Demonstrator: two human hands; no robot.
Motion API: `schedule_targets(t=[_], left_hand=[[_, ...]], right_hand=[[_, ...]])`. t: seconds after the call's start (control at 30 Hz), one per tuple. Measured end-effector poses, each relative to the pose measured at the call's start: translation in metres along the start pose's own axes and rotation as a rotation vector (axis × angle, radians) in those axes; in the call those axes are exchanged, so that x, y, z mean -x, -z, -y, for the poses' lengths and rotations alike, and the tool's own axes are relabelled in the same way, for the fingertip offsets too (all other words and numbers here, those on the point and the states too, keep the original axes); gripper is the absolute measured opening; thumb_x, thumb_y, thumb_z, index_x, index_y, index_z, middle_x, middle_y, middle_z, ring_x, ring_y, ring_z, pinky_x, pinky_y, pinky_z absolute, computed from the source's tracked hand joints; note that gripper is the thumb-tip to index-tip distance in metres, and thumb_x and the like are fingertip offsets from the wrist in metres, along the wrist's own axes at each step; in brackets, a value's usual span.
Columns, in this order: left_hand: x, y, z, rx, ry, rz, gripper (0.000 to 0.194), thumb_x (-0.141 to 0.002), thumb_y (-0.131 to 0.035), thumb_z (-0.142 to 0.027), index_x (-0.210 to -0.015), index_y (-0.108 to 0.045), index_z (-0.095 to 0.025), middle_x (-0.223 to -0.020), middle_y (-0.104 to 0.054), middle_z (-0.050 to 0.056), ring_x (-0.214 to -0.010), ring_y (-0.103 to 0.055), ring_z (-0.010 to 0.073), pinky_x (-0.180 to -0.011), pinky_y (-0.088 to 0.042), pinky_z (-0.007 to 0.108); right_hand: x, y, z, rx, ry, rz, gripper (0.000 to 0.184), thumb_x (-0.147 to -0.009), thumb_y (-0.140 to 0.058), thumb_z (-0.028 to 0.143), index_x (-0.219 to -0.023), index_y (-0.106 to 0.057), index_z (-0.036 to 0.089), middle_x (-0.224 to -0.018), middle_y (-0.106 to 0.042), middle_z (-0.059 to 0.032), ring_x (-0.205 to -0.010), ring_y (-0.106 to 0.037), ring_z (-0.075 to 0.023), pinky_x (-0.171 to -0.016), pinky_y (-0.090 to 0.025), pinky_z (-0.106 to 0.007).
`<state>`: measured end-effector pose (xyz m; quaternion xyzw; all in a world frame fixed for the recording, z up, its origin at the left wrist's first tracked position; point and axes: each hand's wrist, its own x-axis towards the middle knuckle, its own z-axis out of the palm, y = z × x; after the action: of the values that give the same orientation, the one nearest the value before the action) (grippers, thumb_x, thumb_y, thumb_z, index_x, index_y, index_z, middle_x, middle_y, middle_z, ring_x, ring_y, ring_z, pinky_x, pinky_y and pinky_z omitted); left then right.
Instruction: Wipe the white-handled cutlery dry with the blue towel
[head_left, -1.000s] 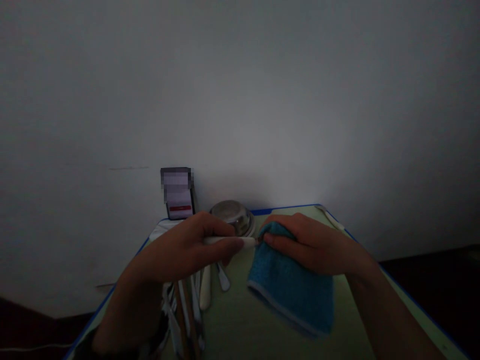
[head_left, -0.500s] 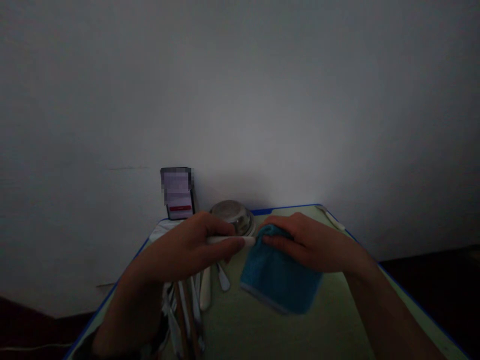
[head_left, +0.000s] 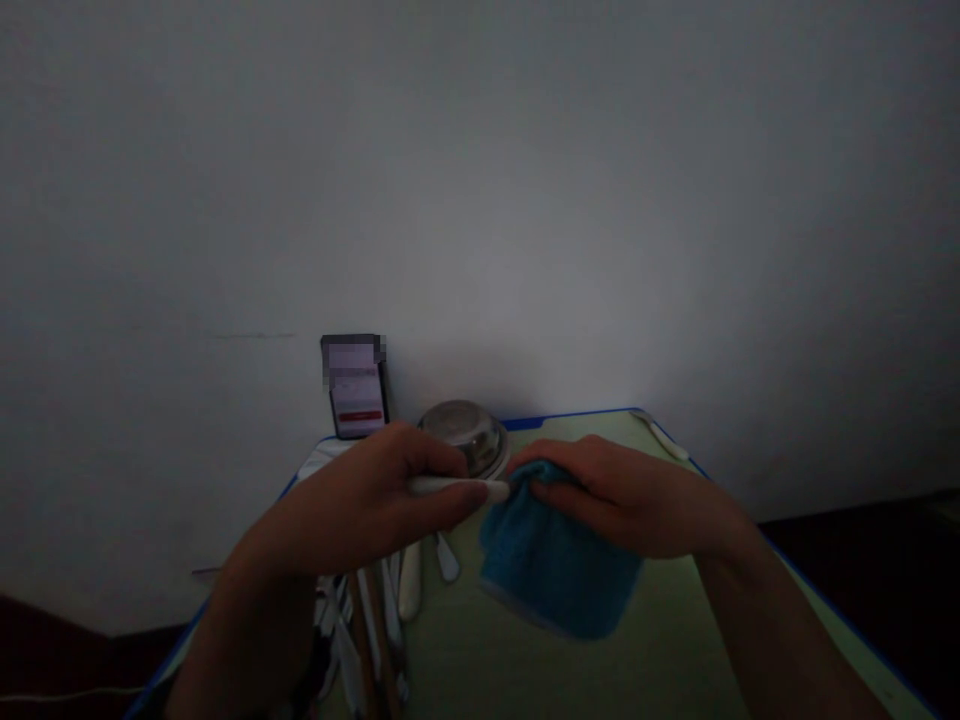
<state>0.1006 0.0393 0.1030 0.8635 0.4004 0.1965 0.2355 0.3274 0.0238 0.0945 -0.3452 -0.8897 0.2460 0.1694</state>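
Note:
My left hand (head_left: 390,490) is closed around the white handle (head_left: 497,491) of a utensil, held level above the table. Its other end is hidden, so I cannot tell the kind. A blue cloth (head_left: 562,570) is pinched in my right hand (head_left: 600,490), its lower part hanging loose. The gathered top of the cloth meets the handle's tip between my two hands. Behind them, close to the wall, a round metal bowl (head_left: 461,425) appears to sit upside down.
Several utensils (head_left: 375,630) lie on the greenish table (head_left: 540,680), at left below my forearm, with a white handle (head_left: 410,580) and a small metal handle (head_left: 447,558) beside them. A phone (head_left: 357,388) leans on the wall. Another white-handled utensil (head_left: 664,438) lies at the far right edge.
Both hands have shifted down slightly, with the handle and cloth still in them. The cloth's hanging part has swung a little and bunched up more near the handle's tip.

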Motion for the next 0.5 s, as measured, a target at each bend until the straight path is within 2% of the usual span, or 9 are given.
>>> schedule_targets(t=[0.2,0.4,0.5], left_hand=[[0.002,0.002,-0.003,-0.014,-0.004,-0.008,0.026,-0.079,-0.054,-0.037,-0.068,-0.069,-0.018,-0.053,-0.055,-0.003,-0.049,-0.049,0.0104,-0.043,-0.034,0.018],[0.0,0.004,-0.009,-0.057,-0.019,0.082,0.034,-0.085,-0.047,-0.039,-0.068,-0.066,-0.016,-0.054,-0.052,-0.003,-0.05,-0.046,0.0098,-0.044,-0.032,0.019],[-0.004,0.002,-0.011,-0.035,-0.035,-0.001,0.041,-0.088,-0.042,-0.039,-0.059,-0.059,-0.015,-0.05,-0.044,-0.004,-0.046,-0.039,0.0079,-0.042,-0.029,0.018]], right_hand=[[-0.002,-0.002,0.002,0.035,0.004,-0.062,0.021,-0.092,-0.04,0.022,-0.106,-0.054,0.016,-0.091,-0.063,-0.005,-0.08,-0.057,-0.0151,-0.071,-0.041,-0.026],[-0.004,-0.002,0.0,0.048,-0.005,-0.103,0.021,-0.093,-0.041,0.027,-0.104,-0.056,0.017,-0.09,-0.064,-0.0041,-0.078,-0.058,-0.015,-0.07,-0.04,-0.026],[-0.002,-0.002,-0.001,0.045,-0.015,-0.141,0.023,-0.093,-0.041,0.029,-0.108,-0.055,0.019,-0.093,-0.065,-0.0042,-0.082,-0.059,-0.0163,-0.072,-0.041,-0.027]])
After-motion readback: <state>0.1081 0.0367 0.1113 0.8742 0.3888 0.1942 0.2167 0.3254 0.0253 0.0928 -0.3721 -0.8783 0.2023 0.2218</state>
